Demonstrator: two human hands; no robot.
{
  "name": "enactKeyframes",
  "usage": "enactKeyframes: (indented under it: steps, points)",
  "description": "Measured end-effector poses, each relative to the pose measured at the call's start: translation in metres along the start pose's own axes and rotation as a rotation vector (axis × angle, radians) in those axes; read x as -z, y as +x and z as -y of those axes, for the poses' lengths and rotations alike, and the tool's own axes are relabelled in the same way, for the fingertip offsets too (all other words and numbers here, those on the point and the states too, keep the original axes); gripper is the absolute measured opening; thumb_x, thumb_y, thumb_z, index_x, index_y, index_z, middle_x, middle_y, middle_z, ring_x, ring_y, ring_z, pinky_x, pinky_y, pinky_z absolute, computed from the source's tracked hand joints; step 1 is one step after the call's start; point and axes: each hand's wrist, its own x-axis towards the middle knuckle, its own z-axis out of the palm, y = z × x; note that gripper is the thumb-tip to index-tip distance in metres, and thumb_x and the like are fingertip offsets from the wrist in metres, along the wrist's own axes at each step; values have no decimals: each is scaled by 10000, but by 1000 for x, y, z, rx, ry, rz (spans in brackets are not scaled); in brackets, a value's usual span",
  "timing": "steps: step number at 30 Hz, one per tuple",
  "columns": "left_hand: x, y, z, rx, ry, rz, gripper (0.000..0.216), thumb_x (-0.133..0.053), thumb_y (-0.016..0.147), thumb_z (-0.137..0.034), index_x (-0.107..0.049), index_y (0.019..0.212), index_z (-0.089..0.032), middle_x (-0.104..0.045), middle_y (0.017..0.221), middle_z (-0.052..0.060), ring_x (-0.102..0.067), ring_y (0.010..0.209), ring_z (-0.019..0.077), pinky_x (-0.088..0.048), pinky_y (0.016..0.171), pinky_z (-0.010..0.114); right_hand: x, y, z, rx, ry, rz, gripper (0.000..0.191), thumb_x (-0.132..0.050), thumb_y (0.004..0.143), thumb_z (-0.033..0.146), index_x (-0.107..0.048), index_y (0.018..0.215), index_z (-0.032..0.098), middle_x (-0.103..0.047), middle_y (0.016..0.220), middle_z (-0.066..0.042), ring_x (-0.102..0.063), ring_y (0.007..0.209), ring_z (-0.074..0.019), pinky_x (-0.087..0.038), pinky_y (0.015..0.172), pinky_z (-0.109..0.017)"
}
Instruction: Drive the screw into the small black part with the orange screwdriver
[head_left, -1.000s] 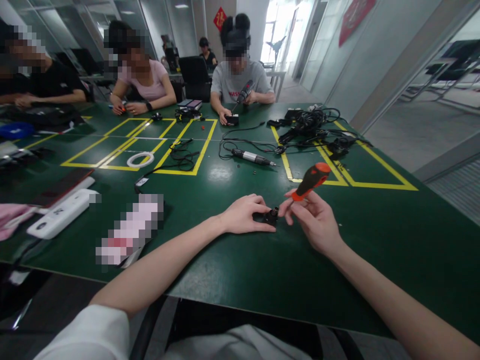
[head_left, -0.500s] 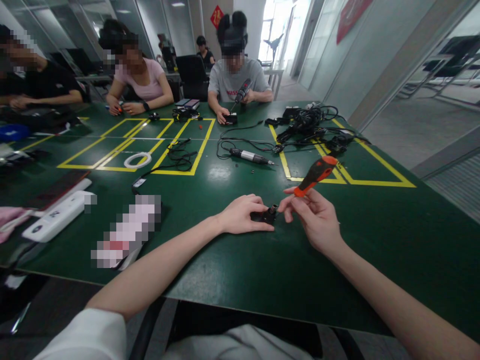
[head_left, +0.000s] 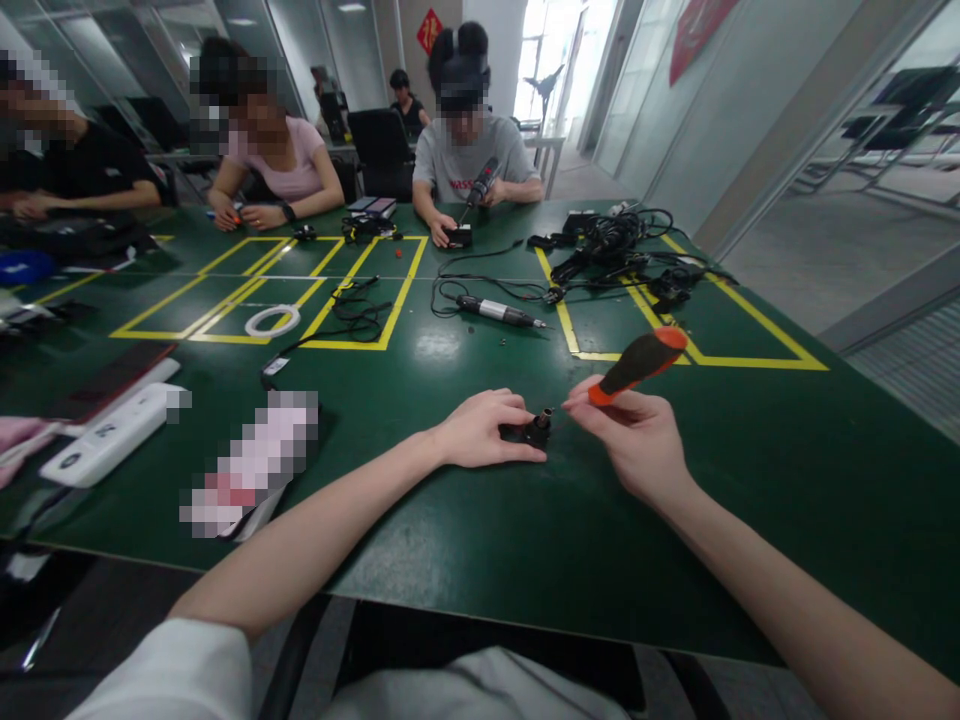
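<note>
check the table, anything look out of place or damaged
The tangled heap of black cables, far right on the green table, sprawls messily over yellow tape lines. Tiny, unidentifiable loose bits lie near the black-and-silver pen-shaped tool. No spill shows, and the orange-and-black screwdriver handle in the right hand looks intact.

We read 福 on the red diamond sign [head_left: 430, 31] at top centre — while the red letters [head_left: 460, 184] on the grey shirt [head_left: 469, 148], upper middle, are too blurred for us.
</note>
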Motion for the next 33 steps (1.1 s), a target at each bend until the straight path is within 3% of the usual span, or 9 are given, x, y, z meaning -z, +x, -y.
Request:
enactKeyframes:
  steps: [2,6,15,21,25,33]
  points:
    - [0,0,0,1,2,0,390,-757,908,-561,-731,882,-173,-626,859,26,-562,836,170,-422,771,283,1,0,-1,-11,-8,-25,196,-938,725,381,-793,735,250,-758,749,-14,-701,698,-203,-611,674,-351]
    - [-1,-1,0,2,2,4,390,-759,906,-562,-732,897,-173,-627,868,26,-569,850,174,-427,799,295,2,1,-1,-52,-1,-69,269,-985,656,373,-758,697,236,-750,681,-11,-664,571,-179,-583,552,-317]
    - [0,-1,-1,29,-35,-25,387,-749,919,-544,-692,832,-170,-579,831,10,-542,825,160,-413,753,269,-3,0,4,-63,203,101,322,-836,857,545,-796,878,226,-757,742,-32,-641,551,-146,-568,537,-294]
    - [1,-1,-1,20,-42,-27,392,-764,914,-525,-660,788,-168,-539,772,-13,-515,773,145,-386,729,263,-4,0,1,-42,180,65,308,-851,852,519,-748,849,228,-746,699,-21,-648,560,-157,-568,557,-298]
    - [1,0,-2,8,-29,-17,397,-759,916,-535,-656,795,-171,-540,758,-16,-516,766,148,-382,751,275,-1,2,1,-67,120,33,357,-827,852,572,-774,826,220,-772,795,-49,-611,543,-151,-544,534,-315]
    - [0,0,-2,11,9,-4,409,-735,924,-564,-660,812,-178,-556,740,-9,-524,759,158,-382,753,287,-4,1,7,-130,259,105,358,-844,825,578,-740,934,254,-737,713,-8,-603,516,-165,-510,508,-320]
